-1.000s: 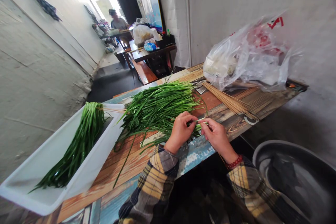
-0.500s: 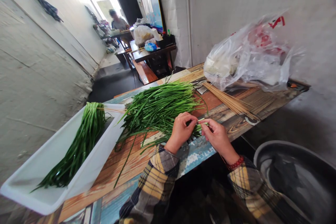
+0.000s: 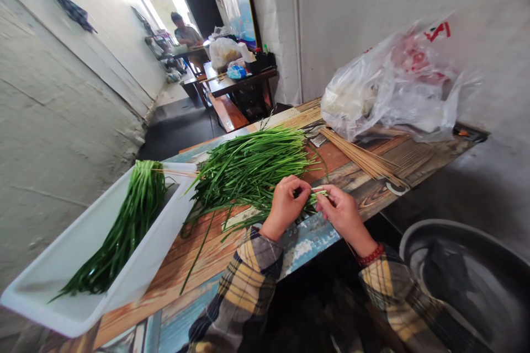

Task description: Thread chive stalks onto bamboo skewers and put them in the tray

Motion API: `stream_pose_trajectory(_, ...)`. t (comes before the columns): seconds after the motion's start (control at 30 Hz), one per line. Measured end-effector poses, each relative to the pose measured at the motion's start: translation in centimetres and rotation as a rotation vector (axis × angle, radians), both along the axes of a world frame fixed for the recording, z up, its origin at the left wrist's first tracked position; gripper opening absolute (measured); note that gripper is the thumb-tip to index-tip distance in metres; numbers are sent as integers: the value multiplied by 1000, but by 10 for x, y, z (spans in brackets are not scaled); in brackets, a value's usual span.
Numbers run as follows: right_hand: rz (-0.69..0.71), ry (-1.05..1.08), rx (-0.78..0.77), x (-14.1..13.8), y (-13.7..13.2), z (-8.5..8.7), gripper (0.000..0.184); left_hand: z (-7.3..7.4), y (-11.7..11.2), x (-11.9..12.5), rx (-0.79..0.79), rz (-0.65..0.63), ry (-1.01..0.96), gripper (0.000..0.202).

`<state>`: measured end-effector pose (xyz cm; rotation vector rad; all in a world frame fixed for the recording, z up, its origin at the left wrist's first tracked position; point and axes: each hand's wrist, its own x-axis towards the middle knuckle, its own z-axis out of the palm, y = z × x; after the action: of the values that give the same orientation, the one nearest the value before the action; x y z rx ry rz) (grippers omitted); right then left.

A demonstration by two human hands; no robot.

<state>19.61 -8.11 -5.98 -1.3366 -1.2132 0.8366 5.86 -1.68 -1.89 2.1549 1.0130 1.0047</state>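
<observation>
In the head view, my left hand [image 3: 289,198] is closed in a pinch, thumb against fingertips, at the pale stem ends of a few garlic chives [image 3: 318,194]. My right hand [image 3: 340,212] meets it from the right, its fingers closed round the same stems. A thin stick, apparently a bamboo skewer, shows under my right wrist; its tip is hidden. Just beyond my hands lies a large heap of garlic chives [image 3: 260,157], stems to the right. More chives [image 3: 124,226], threaded on skewers, hang over the rim into a white plastic tray [image 3: 144,270] at left.
A bundle of bamboo skewers [image 3: 360,157] rests on the wood-patterned table [image 3: 199,256]. Behind it sits a clear plastic bag [image 3: 389,83] against the wall. A dark basin [image 3: 459,281] stands low at right. Farther back, a person [image 3: 186,33] sits by another table [image 3: 232,84].
Both hands stay almost in place at the stems, with only slight finger movement. The tray, the heap and the skewers have not moved.
</observation>
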Motion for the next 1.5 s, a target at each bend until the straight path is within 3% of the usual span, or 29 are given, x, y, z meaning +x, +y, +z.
stream_pose_trajectory(0.9,-20,-43,15,0,-1,7,23,-6,1,1,17,-28,-13,10)
stream_pose_trajectory(1.5,-33,-32,32,-1,-2,7,28,0,-2,2,90,-46,59,13)
